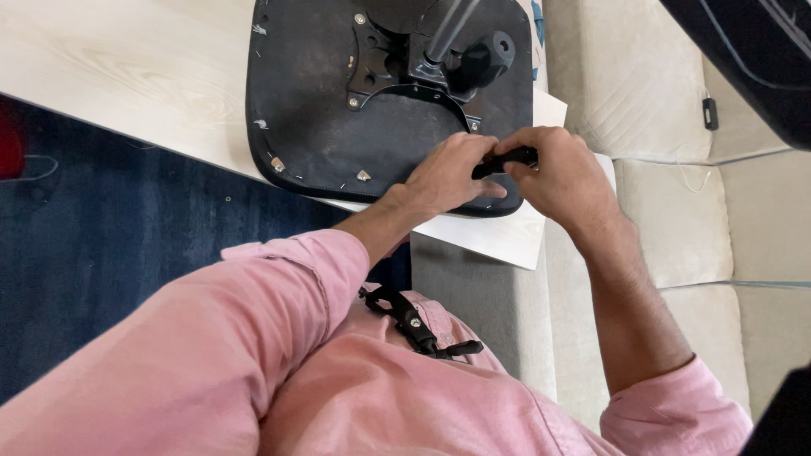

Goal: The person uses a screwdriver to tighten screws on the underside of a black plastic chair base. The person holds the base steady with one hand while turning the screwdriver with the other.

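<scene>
Hands meet at the near right edge of an upturned black seat pad (321, 93), both closed on a small black lever handle (507, 159). Left hand (452, 176) curls over the handle's near end, thumb & fingers clenched around it; right hand (559, 173) grips the far end from the right, fingers wrapped over the top. Handle lies roughly level, just at the pad's rim, mostly hidden betw. the two hands. Seat pad rests underside-up on a pale wood counter (110, 72), w/ a black metal mounting plate (397, 63) bolted at its centre, a dark post (448, 29) rising from the plate & a round black knob (486, 57) just beside the post. Staples & small screws dot the pad's fabric. White sheet (507, 236) lies under the pad's near edge, overhanging the counter. Pink shirt sleeves (253, 312) fill the foreground; black clip strap (414, 323) sits on the chest. Dark blue carpet (101, 236) at left, beige cushioned sofa (676, 211) at right.
</scene>
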